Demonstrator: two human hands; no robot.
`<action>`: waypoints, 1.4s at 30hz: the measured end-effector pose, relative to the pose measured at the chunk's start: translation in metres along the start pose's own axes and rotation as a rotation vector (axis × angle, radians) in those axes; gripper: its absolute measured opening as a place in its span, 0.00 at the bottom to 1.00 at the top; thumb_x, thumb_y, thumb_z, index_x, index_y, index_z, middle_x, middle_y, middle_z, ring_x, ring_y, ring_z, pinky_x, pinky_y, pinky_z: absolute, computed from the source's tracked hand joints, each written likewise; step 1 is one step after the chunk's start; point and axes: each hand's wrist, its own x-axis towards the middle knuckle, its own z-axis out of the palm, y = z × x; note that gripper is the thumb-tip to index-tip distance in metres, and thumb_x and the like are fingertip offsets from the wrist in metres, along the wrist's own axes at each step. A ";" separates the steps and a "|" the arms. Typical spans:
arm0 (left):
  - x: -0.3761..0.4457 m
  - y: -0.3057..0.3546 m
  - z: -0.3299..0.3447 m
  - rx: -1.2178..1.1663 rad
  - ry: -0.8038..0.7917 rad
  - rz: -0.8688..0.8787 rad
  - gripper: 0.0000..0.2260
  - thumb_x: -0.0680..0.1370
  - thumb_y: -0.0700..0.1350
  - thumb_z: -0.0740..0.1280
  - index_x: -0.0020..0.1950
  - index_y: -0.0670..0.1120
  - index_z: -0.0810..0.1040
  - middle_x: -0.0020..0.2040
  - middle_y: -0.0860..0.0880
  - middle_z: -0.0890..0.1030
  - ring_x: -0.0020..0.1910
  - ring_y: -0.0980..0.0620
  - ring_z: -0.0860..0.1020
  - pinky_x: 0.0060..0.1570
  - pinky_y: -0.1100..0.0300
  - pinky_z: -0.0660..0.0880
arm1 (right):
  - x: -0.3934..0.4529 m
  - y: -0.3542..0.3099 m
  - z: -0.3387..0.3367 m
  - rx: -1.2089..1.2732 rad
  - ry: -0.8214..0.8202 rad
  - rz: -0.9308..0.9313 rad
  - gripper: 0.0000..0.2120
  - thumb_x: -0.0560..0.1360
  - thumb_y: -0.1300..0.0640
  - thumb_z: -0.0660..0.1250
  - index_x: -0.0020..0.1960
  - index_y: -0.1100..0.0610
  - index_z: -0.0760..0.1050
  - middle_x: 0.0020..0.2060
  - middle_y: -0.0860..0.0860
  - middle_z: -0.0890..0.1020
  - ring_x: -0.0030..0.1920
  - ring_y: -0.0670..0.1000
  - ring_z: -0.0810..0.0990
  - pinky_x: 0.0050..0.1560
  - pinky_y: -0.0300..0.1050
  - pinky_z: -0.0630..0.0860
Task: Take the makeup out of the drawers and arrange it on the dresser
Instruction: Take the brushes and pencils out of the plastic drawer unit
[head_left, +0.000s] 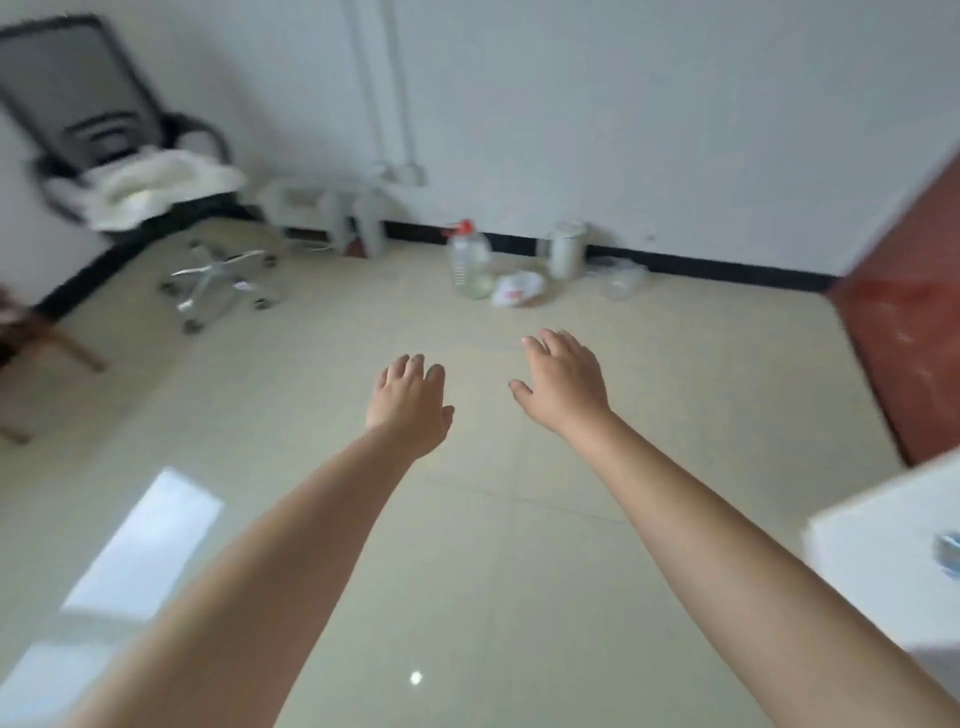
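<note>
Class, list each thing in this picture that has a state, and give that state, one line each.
left hand: open, empty
right hand: open, empty
plastic jug: upright, red cap on, nearly empty
office chair: upright, pale cloth heaped on its seat
white canister: upright

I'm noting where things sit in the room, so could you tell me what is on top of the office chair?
A rumpled white cloth lies on the office chair seat. The picture is blurred, and anything beneath the cloth is covered.
</note>
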 end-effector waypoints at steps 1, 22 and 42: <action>-0.011 -0.039 -0.004 -0.013 0.017 -0.058 0.20 0.79 0.49 0.58 0.69 0.41 0.63 0.72 0.42 0.61 0.73 0.44 0.56 0.71 0.54 0.55 | 0.012 -0.040 0.006 -0.004 -0.020 -0.064 0.25 0.76 0.50 0.60 0.69 0.60 0.61 0.66 0.56 0.67 0.70 0.56 0.60 0.68 0.52 0.61; -0.058 -0.661 -0.028 -0.015 -0.032 -1.084 0.26 0.80 0.54 0.54 0.74 0.43 0.53 0.76 0.44 0.50 0.76 0.45 0.46 0.74 0.50 0.47 | 0.268 -0.702 0.145 -0.072 -0.205 -0.976 0.26 0.78 0.50 0.56 0.73 0.58 0.54 0.75 0.58 0.52 0.75 0.58 0.48 0.73 0.56 0.47; 0.134 -1.191 -0.090 -0.128 0.114 -1.178 0.24 0.81 0.54 0.52 0.73 0.43 0.56 0.76 0.43 0.54 0.76 0.46 0.49 0.72 0.51 0.51 | 0.622 -1.141 0.230 0.130 -0.095 -0.946 0.18 0.76 0.57 0.60 0.62 0.65 0.70 0.67 0.60 0.69 0.70 0.59 0.63 0.69 0.52 0.58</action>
